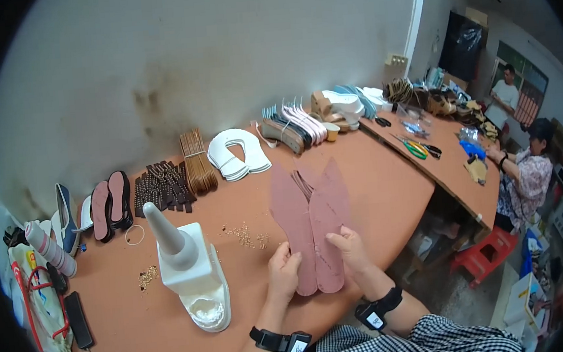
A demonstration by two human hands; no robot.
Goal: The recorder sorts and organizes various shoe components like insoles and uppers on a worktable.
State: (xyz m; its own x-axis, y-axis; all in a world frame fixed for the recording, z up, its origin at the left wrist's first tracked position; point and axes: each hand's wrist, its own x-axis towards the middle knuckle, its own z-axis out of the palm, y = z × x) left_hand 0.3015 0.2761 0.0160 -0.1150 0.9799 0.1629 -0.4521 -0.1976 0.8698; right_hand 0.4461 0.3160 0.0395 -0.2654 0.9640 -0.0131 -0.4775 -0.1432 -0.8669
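Two pink-mauve shoe insoles, or thin stacks of them, are held upright side by side over the table in front of me. My left hand is closed on the outer edge of the left insole, near its heel end. On the other side, my right hand pinches the right insole, thumb lying across its face. The toe ends point away from me and spread apart, while the rounded heels meet near my body. Between the toes more layered edges show; how many layers there are is hidden.
Left of my hands stands a white glue pot with a grey cone. Along the wall lie white U-shaped pieces, bundled brown strips, dark straps and pink-lined soles. A co-worker sits at the adjoining table near a red stool.
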